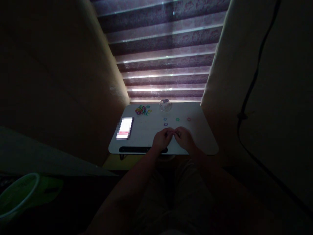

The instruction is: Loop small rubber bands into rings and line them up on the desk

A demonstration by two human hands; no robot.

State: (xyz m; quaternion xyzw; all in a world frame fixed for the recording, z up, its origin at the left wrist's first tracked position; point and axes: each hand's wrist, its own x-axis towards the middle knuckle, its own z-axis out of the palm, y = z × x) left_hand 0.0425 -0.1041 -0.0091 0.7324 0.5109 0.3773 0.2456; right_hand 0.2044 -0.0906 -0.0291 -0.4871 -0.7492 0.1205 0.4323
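My left hand (162, 138) and my right hand (184, 137) meet over the front half of a small white table (144, 130). Their fingertips are pinched together, and whatever lies between them is too small and dark to make out. Just beyond the fingers lie several small rings set apart from each other: a blue ring (165, 119), a purple ring (165, 124), a green ring (177, 119) and a reddish ring (189, 119). A heap of multicoloured rings (141, 110) rests at the table's back left.
A clear round container (165, 105) stands at the back edge. A phone with a lit screen (125, 128) lies at the left. A dark slot (134, 149) runs along the front edge. Walls flank the table, with a striped blind (166, 58) behind; a green bucket (31, 192) sits lower left.
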